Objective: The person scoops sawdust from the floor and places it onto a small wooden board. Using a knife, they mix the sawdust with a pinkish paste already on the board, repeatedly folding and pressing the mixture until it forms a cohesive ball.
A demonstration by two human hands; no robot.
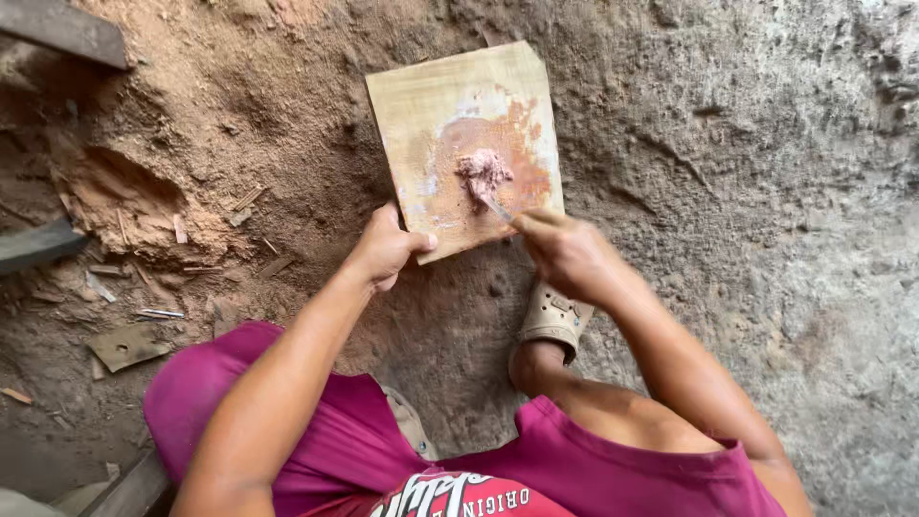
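We're crouching over a dirt floor (728, 191), rough and grey at right, w/ reddish sawdust (144, 191) and wood scraps (124, 345) piled at left. Our left hand (386, 247) is gripping the near left corner of a small wooden board (450, 96), which is lying w/ its long axis running away from us, tilted slightly. Our right hand (565, 254) is pinching a thin blade (496, 207), tip pointing up-left into the pinkish paste (481, 172) mid-board.
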